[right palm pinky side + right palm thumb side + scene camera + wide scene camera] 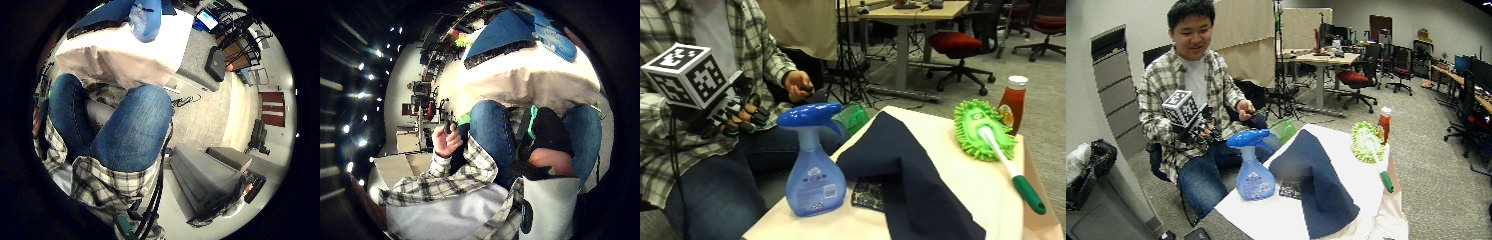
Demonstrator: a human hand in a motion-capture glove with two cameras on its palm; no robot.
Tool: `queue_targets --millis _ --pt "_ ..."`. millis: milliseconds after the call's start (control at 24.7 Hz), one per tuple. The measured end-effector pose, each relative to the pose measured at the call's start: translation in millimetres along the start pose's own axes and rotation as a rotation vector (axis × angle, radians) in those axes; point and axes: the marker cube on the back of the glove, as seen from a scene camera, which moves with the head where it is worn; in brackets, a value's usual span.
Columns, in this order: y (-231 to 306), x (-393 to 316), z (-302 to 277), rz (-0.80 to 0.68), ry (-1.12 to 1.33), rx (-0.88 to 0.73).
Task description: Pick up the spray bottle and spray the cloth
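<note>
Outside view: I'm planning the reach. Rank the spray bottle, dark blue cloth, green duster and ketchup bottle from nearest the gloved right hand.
From the hand:
1. Spray bottle, table's near corner.
2. Dark blue cloth, mid-table.
3. Green duster, far side.
4. Ketchup bottle, behind the duster.

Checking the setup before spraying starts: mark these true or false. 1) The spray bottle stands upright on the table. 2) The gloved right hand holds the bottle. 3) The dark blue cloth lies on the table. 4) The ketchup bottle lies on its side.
1) True: the spray bottle stands upright near the table edge.
2) False: the gloved right hand is off the table, over the lap, holding nothing.
3) True: the dark blue cloth lies beside the bottle.
4) False: the ketchup bottle stands upright.
</note>
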Motion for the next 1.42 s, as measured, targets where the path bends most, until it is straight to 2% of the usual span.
queue_targets --millis 162,324,690,1014,1420 --pt "-26.3 15.9 -4.5 0.060 -0.096 0.044" --pt "-54.9 38.4 -12.4 0.130 -0.302 0.105" --pt "-141.2 72.0 1.0 0.145 -0.847 0.377" --pt "-183.0 78.3 4.1 0.059 -1.019 0.444" --pt "-215.1 67.9 -6.3 -0.074 -1.076 0.449"
